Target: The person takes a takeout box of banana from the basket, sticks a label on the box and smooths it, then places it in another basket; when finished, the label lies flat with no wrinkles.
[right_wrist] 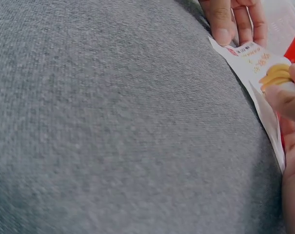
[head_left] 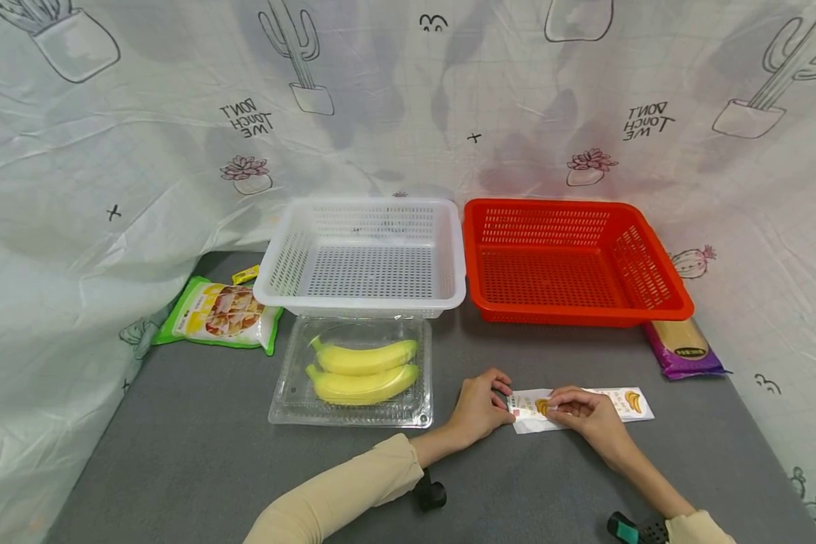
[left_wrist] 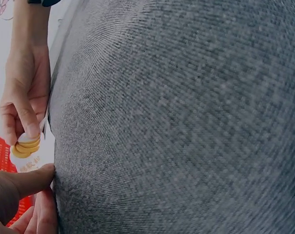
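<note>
A white strip of banana stickers (head_left: 527, 419) lies on the grey table at front right. My left hand (head_left: 477, 408) pinches its left end between thumb and fingers. Over the middle of the strip, my right hand (head_left: 590, 421) pinches a sticker with a banana picture (right_wrist: 278, 75) between thumb and fingertip. Below that thumb, the strip's white paper edge (right_wrist: 267, 114) stands up off the cloth in the right wrist view. Left of my left hand, a clear plastic box (head_left: 282, 404) holds two yellow bananas (head_left: 363, 385).
Behind the box stands a white basket (head_left: 359, 304), with a red basket (head_left: 578, 311) to its right. A green-edged snack bag (head_left: 227, 310) and a small yellow packet (head_left: 245, 274) lie at left. Partly under the red basket is a purple packet (head_left: 687, 351). A patterned curtain (head_left: 408, 98) hangs behind.
</note>
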Demonstrator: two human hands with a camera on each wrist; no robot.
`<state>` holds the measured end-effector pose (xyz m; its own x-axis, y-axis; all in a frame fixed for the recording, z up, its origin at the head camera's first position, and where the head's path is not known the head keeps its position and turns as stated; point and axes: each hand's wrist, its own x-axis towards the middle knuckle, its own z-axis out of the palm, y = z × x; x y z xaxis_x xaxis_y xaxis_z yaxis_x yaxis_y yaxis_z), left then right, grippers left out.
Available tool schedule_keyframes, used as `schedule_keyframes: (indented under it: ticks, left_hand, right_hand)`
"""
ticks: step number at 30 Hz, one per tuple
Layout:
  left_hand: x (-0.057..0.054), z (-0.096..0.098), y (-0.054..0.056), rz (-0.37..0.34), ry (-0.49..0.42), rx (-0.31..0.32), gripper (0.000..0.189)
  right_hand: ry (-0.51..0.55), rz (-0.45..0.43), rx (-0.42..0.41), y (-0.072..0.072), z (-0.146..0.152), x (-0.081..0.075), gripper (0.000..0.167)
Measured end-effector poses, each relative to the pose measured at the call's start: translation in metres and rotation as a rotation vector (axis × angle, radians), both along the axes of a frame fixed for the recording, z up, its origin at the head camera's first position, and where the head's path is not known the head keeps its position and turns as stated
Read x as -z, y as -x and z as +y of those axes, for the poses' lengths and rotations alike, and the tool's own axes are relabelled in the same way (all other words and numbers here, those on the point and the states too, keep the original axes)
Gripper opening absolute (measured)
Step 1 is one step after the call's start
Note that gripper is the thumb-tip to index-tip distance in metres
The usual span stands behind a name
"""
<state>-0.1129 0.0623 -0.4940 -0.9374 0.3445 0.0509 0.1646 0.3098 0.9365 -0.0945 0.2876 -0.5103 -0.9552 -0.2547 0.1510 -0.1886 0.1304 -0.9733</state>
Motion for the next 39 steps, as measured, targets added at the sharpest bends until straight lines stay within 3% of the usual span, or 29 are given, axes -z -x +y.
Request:
schedule_keyframes:
  ticks: [4, 11, 15, 22, 27, 31, 34, 39]
  left_hand:
    - [0.000, 0.000, 0.000, 0.018, 0.014, 0.007, 0.041]
    - [-0.004, 0.000, 0.002, 0.080, 0.134, 0.057, 0.033]
    - [-0.004, 0.000, 0.002, 0.094, 0.156, 0.066, 0.031]
    - [-0.005, -0.001, 0.001, 0.110, 0.172, 0.075, 0.032]
    - [-0.007, -0.003, 0.000, 0.005, 0.106, 0.060, 0.038]
    - [-0.009, -0.006, -0.003, -0.075, 0.010, 0.024, 0.041]
    - [-0.012, -0.008, -0.006, -0.129, -0.076, -0.005, 0.040]
    - [-0.028, -0.015, -0.012, -0.230, -0.203, -0.033, 0.037]
  right_hand:
    - [0.075, -0.028, -0.051, 0.002, 0.005, 0.002, 0.020]
    - [0.117, -0.103, -0.110, 0.004, 0.011, 0.003, 0.014]
    - [0.169, -0.134, -0.165, 0.005, 0.014, 0.003, 0.024]
    - [0.313, -0.312, -0.247, 0.008, 0.023, -0.004, 0.036]
    - [0.390, -0.355, -0.273, 0.010, 0.024, -0.006, 0.038]
    - [0.422, -0.366, -0.232, 0.010, 0.022, -0.006, 0.039]
    - [0.393, -0.394, -0.170, 0.011, 0.020, -0.008, 0.038]
    - [0.252, -0.491, -0.040, 0.012, 0.015, -0.016, 0.031]
